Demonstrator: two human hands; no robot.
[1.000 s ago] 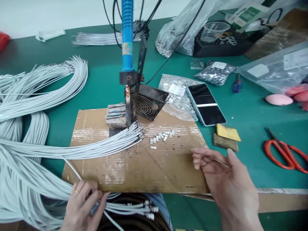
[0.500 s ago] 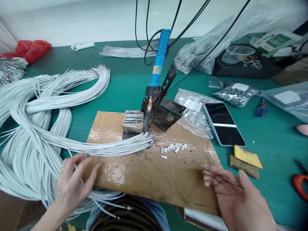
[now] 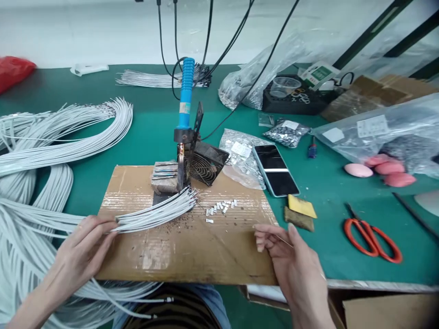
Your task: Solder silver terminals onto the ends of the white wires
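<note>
My left hand (image 3: pixel 89 240) is closed at the edge of a bundle of white cables (image 3: pixel 157 212), thumb and fingertips pinching the cable at the near side. The bundle's tips fan out on a brown cardboard sheet (image 3: pixel 219 256), just under the soldering iron (image 3: pixel 186 91), which stands tip down in a holder. Over the sheet's right edge, my right hand (image 3: pixel 291 260) is turned palm up, a thin wire (image 3: pixel 284 241) lying between its thumb and curled fingers. Several small white connectors (image 3: pixel 221 208) lie on the cardboard between the hands.
A sponge block with metal tips (image 3: pixel 164 176) and a small fan (image 3: pixel 202 167) flank the iron. To the right lie a phone (image 3: pixel 276 170), yellow and brown sponge pieces (image 3: pixel 301 212), red-handled scissors (image 3: pixel 372 237) and pink foam pieces (image 3: pixel 391 168). More cables (image 3: pixel 20 246) hang over the left edge.
My left hand has moved up from beside the cable bundle and closed on it. The right hand keeps its pose with the thin wire. The view has turned to the right.
</note>
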